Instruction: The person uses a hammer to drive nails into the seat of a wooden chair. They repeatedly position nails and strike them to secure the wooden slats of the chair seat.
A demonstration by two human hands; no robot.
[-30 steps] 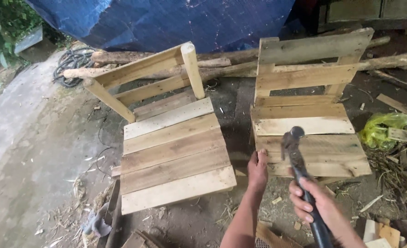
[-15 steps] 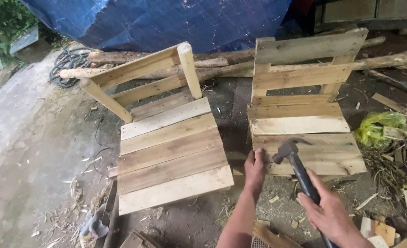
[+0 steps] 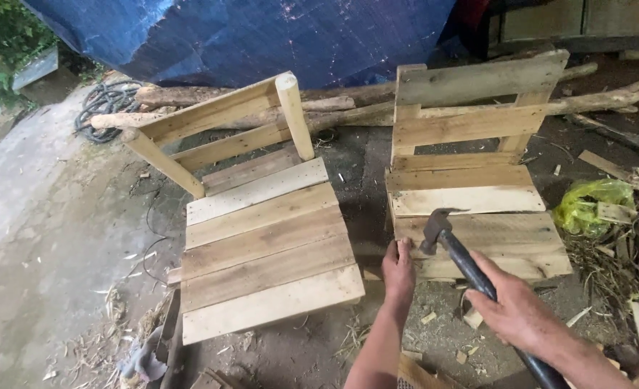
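head view: right hand (image 3: 521, 313) is wrapped tight around the black handle of a claw hammer (image 3: 455, 248), its head over the front left corner of the right pallet chair (image 3: 478, 209); left hand (image 3: 399, 270) pinches something there, too small to tell

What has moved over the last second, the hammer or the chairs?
The hammer in the right hand came down and toward the left hand, its head now close beside that hand at the right chair's front corner. The left hand stayed on that corner, and both chairs, including the left chair, kept their places.
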